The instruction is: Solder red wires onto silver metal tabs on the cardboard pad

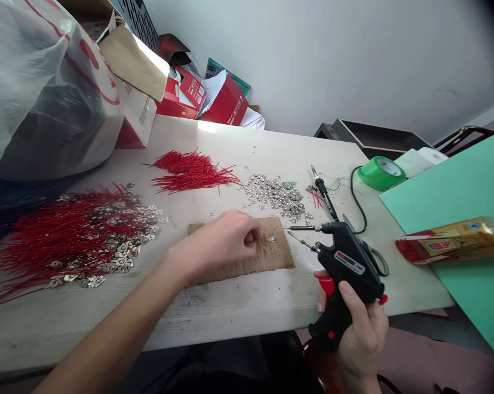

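Observation:
My left hand (226, 238) is closed in a pinch over a piece of brown cardboard (277, 257). A short bit of red wire (265, 239) sticks out past its fingertips, ending at a small silver metal tab (273, 239) on the cardboard. My right hand (364, 334) grips a black soldering gun (349, 262) by its handle, one finger at the red trigger (326, 285). The gun's tip points left, just beyond the cardboard's right edge, apart from the metal tab.
Loose red wires (193, 172) and a heap of small metal parts (275, 194) lie behind the cardboard. Wires with metal tabs (78, 232) are piled at left. A soldering iron (325, 191), green tape (382, 173) and a packet (452, 241) are at right; a plastic bag (53, 93) stands back left.

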A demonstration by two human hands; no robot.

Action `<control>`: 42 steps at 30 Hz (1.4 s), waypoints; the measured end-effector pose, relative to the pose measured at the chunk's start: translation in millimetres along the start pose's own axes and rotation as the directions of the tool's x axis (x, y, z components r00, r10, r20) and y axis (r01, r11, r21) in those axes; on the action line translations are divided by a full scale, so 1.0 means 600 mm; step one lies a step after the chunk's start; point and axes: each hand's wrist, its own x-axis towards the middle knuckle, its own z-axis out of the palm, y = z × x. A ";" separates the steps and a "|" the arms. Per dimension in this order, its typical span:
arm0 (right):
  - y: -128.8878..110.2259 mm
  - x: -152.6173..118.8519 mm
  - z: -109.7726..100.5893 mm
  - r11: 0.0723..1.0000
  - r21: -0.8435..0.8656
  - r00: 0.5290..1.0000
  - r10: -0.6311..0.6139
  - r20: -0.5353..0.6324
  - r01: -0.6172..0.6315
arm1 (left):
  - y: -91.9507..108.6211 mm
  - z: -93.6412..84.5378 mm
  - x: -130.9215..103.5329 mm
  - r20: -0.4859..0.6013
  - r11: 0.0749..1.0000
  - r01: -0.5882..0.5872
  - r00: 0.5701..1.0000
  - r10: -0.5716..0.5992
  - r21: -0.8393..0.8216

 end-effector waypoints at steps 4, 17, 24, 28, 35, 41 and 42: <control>0.000 0.000 -0.005 1.000 0.004 0.997 0.024 0.068 -0.025 | -0.014 0.001 0.000 -0.030 1.000 -0.017 0.999 0.017 0.015; 0.019 0.001 -0.024 0.995 -0.097 0.992 0.027 0.120 -0.015 | -0.015 0.005 0.004 -0.010 0.999 -0.048 0.999 0.048 0.015; 0.021 0.001 -0.026 0.993 -0.120 0.986 -0.004 0.164 0.024 | -0.014 0.008 0.004 0.005 0.999 -0.046 0.999 0.046 0.020; 0.020 -0.001 -0.025 0.995 -0.100 0.985 0.039 0.171 -0.022 | -0.017 0.011 0.005 0.003 0.999 -0.039 0.999 0.039 0.010; 0.021 0.001 -0.029 0.993 -0.114 0.983 0.003 0.186 0.019 | -0.015 0.010 0.006 0.009 0.999 -0.041 0.999 0.041 0.010; 0.023 0.000 -0.032 0.992 -0.128 0.978 0.008 0.210 0.020 | -0.007 0.004 0.005 0.024 1.000 -0.027 0.999 0.027 -0.005; 0.023 0.000 -0.032 0.991 -0.129 0.978 0.007 0.210 0.020 | -0.006 0.003 0.005 0.025 1.000 -0.027 0.999 0.027 -0.006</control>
